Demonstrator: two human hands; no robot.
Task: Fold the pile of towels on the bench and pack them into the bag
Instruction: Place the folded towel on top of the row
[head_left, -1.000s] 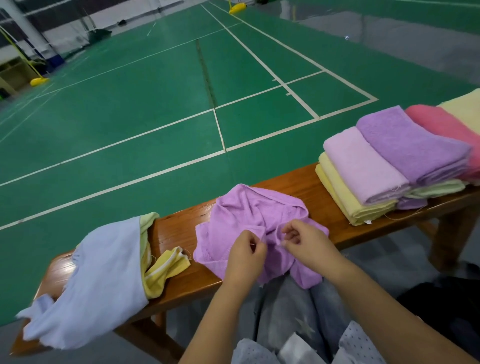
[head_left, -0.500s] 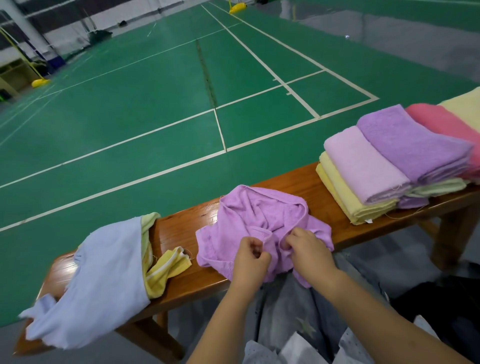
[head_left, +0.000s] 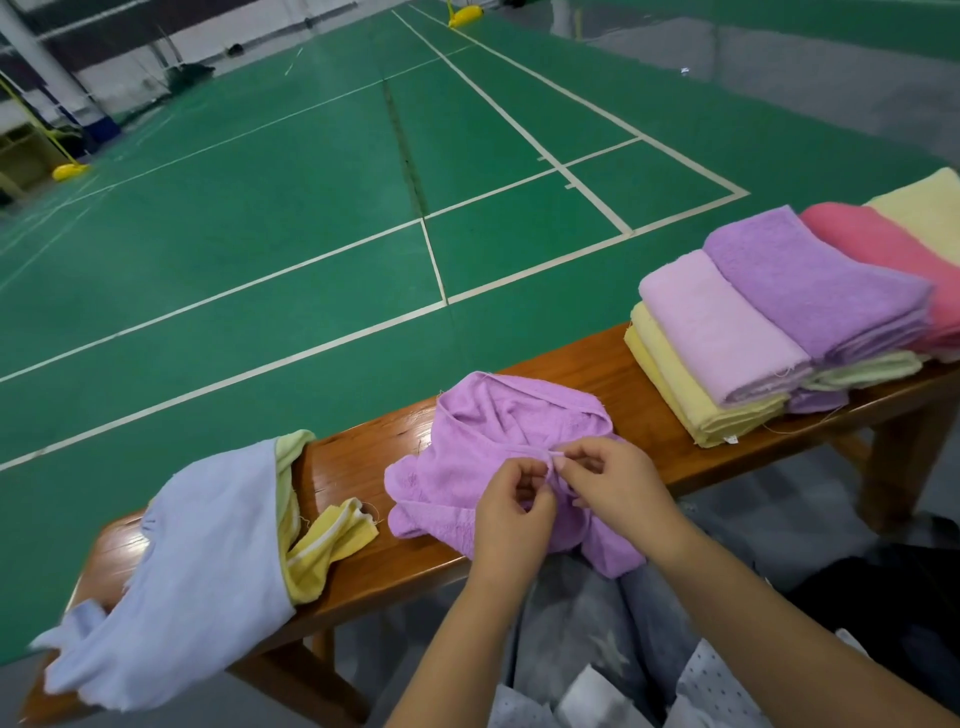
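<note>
A crumpled purple towel lies on the middle of the wooden bench, its near part hanging over the front edge. My left hand and my right hand meet over it and both pinch its hem near one corner. At the left end lies a pale blue cloth bag on its side, with a yellow striped towel sticking out of its mouth. A pile of folded towels, yellow, lilac, purple, pink and cream, sits at the right end.
Beyond the bench stretches a green court floor with white lines. The bench's right leg stands near my knees, and grey clothing covers my lap below the hands.
Both hands have shifted slightly up and right along the purple towel's edge and now pinch the hem between fingertips. The towel's folds have moved a little.
</note>
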